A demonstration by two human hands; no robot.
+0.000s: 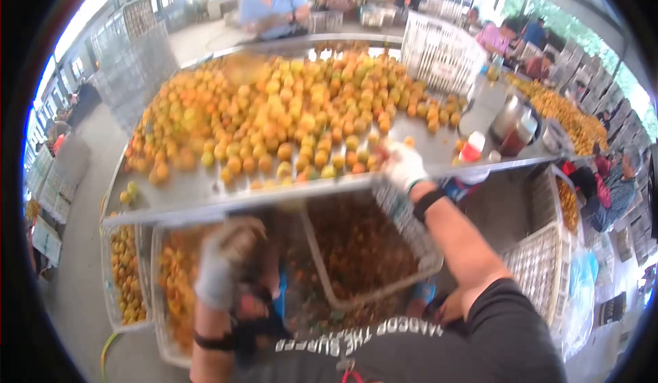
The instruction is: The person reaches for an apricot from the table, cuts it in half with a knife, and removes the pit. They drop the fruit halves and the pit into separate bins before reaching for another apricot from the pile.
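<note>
My right hand (403, 165), in a white glove, is at the near edge of a metal sorting table (199, 194). Its fingers are bent in beside the small round orange-yellow fruits (288, 109) heaped there; what lies between the fingertips is blurred. Below the table edge, my left hand (218, 266), gloved in grey-white, hangs over a crate of orange fruit (179, 263). Motion smears its fingers, so whether it holds anything does not show. Between my arms stands a pale-rimmed crate (319, 263) with dark brownish-orange contents.
A white plastic crate (442, 51) stands tilted at the table's far right. Jars (517, 133) and a red-and-white container (473, 148) are near the right edge. Another fruit crate (127, 273) sits lower left. A person in a blue shirt (274, 3) is across the table.
</note>
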